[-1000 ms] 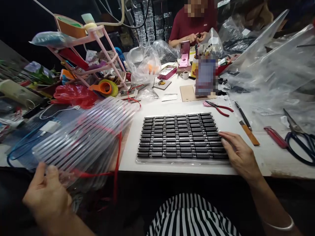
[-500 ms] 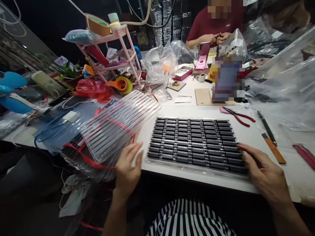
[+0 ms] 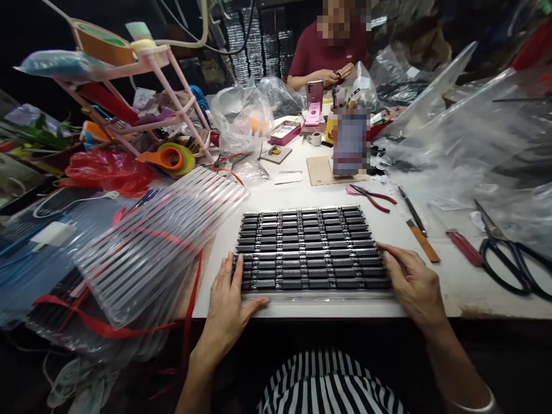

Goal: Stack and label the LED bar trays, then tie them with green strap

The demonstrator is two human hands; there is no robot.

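A clear plastic tray (image 3: pixel 297 296) lies flat at the table's front edge, filled with rows of black finned parts (image 3: pixel 306 247). Against its left side rests my left hand (image 3: pixel 228 293), fingers spread, the thumb along the front rim. My right hand (image 3: pixel 409 282) touches the right side, its fingers at the edge and partly hidden by the hand itself; it looks open. Left of the tray, clear ribbed plastic trays (image 3: pixel 159 247) lie stacked at a slant with red ribbon (image 3: pixel 103 328) around them.
Red-handled pliers (image 3: pixel 375 198), a pen-like tool (image 3: pixel 413 211), an orange-handled blade (image 3: pixel 425 244) and scissors (image 3: pixel 506 259) lie at the right. A pink rack (image 3: pixel 172 118) stands back left. Plastic bags (image 3: pixel 466 155) fill the right. A person (image 3: pixel 328 54) sits opposite.
My left hand has moved right onto the tray's left side. The filled tray now sits straighter along the table edge. The view has shifted right, showing the scissors.
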